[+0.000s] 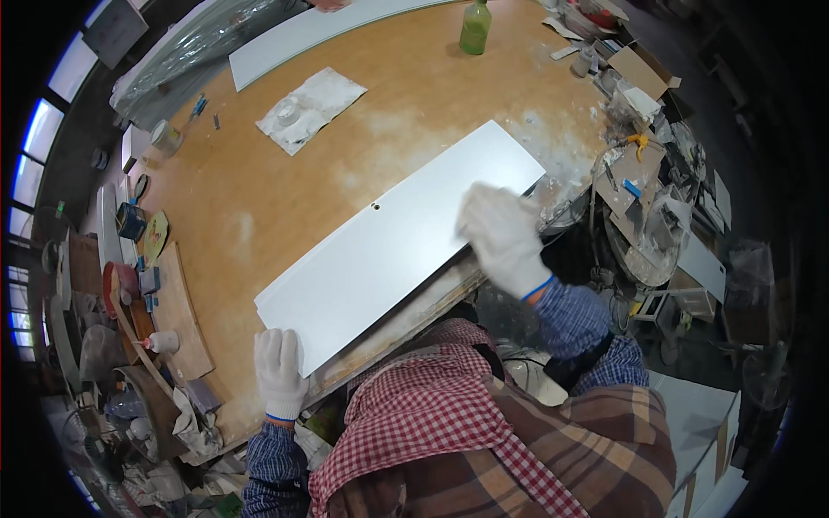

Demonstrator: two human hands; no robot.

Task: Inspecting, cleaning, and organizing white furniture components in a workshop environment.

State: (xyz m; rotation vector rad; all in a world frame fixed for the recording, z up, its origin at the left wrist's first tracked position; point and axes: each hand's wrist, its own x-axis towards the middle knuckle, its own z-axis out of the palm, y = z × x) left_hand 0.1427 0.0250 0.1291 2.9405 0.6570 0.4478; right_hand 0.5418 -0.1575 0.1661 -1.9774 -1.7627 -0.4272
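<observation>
A long white panel [399, 243] lies slantwise on the brown worktable, its near edge along the table's front edge. It has a small dark hole near the middle of its far edge. My left hand [279, 371], in a white knit glove, grips the panel's near left end with its fingers bent at the edge. My right hand [501, 231], gloved alike, is over the panel's right part by the near edge. Motion smears its fingers, so whether they hold anything is hidden.
On the powder-smudged table [414, 112] lie a whitened sheet [311, 110], a green bottle [475, 30] and another white panel [298, 45] at the back. A person's hand [329, 4] shows at the far edge. Clutter lines both sides, including a yellow-handled tool [638, 145] and a red container [121, 281].
</observation>
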